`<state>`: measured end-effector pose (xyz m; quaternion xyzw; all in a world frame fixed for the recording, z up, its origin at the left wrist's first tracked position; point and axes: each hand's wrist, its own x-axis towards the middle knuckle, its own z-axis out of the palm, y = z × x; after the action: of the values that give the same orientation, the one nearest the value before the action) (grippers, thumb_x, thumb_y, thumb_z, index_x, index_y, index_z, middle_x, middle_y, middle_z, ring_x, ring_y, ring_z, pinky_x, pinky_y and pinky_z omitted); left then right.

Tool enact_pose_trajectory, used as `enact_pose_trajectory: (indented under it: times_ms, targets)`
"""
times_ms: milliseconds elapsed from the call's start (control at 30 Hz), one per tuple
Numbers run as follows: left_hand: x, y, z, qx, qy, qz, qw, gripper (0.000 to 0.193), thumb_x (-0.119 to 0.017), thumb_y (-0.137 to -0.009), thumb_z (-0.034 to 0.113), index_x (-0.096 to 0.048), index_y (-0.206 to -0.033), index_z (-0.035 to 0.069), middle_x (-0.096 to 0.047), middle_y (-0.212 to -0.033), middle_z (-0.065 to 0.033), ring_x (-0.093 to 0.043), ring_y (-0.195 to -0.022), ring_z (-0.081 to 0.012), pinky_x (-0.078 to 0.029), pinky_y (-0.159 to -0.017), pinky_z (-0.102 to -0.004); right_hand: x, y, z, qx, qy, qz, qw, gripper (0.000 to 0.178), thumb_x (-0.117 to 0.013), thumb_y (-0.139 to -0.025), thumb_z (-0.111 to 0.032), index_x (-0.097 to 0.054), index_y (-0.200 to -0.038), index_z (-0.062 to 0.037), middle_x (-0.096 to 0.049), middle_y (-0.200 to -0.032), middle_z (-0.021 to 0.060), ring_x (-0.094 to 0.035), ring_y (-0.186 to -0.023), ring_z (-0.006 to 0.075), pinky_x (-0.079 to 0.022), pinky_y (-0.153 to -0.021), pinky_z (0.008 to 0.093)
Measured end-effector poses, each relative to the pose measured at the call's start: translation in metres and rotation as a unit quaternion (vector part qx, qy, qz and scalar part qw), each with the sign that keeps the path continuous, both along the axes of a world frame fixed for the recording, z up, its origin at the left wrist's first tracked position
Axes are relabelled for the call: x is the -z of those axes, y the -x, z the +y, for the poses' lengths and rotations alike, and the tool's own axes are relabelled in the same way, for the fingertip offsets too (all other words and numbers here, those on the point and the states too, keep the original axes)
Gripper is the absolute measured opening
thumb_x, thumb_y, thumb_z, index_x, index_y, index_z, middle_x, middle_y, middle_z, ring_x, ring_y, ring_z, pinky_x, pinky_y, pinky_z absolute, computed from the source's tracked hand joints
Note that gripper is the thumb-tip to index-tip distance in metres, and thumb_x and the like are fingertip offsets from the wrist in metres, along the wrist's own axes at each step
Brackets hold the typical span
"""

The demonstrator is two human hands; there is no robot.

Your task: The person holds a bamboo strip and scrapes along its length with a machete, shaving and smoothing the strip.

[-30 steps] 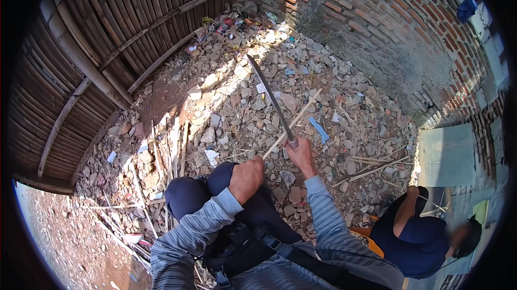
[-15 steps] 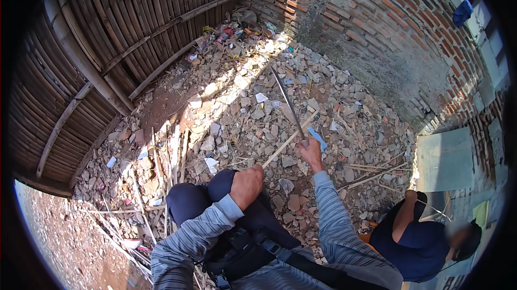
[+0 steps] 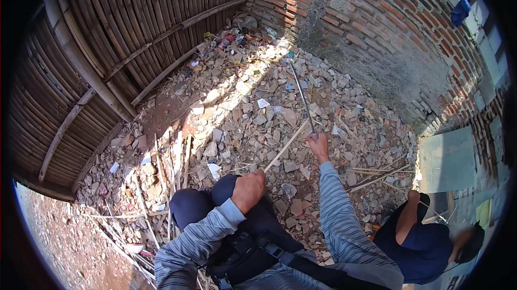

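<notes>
My left hand (image 3: 249, 190), closed by my knee, grips the near end of a thin pale bamboo strip (image 3: 285, 147). The strip slants up and away to the right over the rubble. Farther out and to the right, my right hand (image 3: 318, 147) is wrapped round the handle of a machete (image 3: 301, 93). Its long, narrow dark blade points away, tipped slightly left. The strip's far end lies close to the machete's handle end; whether the two touch, I cannot tell.
Broken stone and brick rubble (image 3: 245, 139) covers the ground. Bamboo strips (image 3: 176, 161) lie to the left, and others (image 3: 379, 171) to the right. A bamboo wall (image 3: 156, 15) and a brick wall (image 3: 371, 26) enclose the far side. Another person (image 3: 420, 247) crouches at the lower right.
My right hand has moved slightly away and to the right. The machete blade now points more straight ahead, its tip farther right. My left hand keeps its hold on the bamboo strip.
</notes>
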<state>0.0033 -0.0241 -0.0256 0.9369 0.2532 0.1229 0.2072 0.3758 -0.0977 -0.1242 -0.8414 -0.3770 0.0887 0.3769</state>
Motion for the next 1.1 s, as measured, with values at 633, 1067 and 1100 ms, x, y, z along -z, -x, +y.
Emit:
enact_pose_trajectory:
  times_ms: [633, 1067, 1100]
  targets:
    - [-0.001, 0.001, -0.002, 0.001, -0.002, 0.007, 1.000, 0.013, -0.058, -0.094, 0.013, -0.058, -0.089, 0.001, -0.069, -0.068, -0.0193, -0.072, -0.060, -0.0373, -0.058, -0.052, -0.0480, 0.030, -0.059, -0.009, 0.055, -0.084, 0.018, 0.995, 0.016, -0.079, -0.077, -0.018, -0.077, -0.083, -0.0031, -0.072, -0.077, 0.0138, -0.069, -0.071, 0.0261, -0.053, -0.070, 0.0409]
    - [-0.016, -0.011, -0.006, -0.012, 0.001, -0.039, 0.999, 0.023, -0.055, -0.103, 0.020, -0.053, -0.091, 0.001, -0.064, -0.061, -0.0201, -0.066, -0.053, -0.0394, -0.051, -0.047, -0.0500, -0.025, 0.162, -0.045, -0.099, -0.137, 0.163, 0.972, 0.018, -0.074, -0.089, -0.019, -0.074, -0.094, -0.0018, -0.063, -0.068, 0.0043, -0.056, -0.062, 0.0142, -0.045, -0.061, 0.0328]
    - [-0.021, -0.007, -0.007, -0.018, 0.013, -0.051, 0.998, 0.024, -0.054, -0.105, 0.022, -0.053, -0.092, 0.001, -0.063, -0.061, -0.0206, -0.065, -0.054, -0.0403, -0.051, -0.048, -0.0511, -0.035, 0.171, -0.043, -0.107, -0.137, 0.170, 0.970, 0.018, -0.074, -0.089, -0.019, -0.074, -0.094, -0.0018, -0.063, -0.068, 0.0043, -0.056, -0.062, 0.0142, -0.045, -0.061, 0.0328]
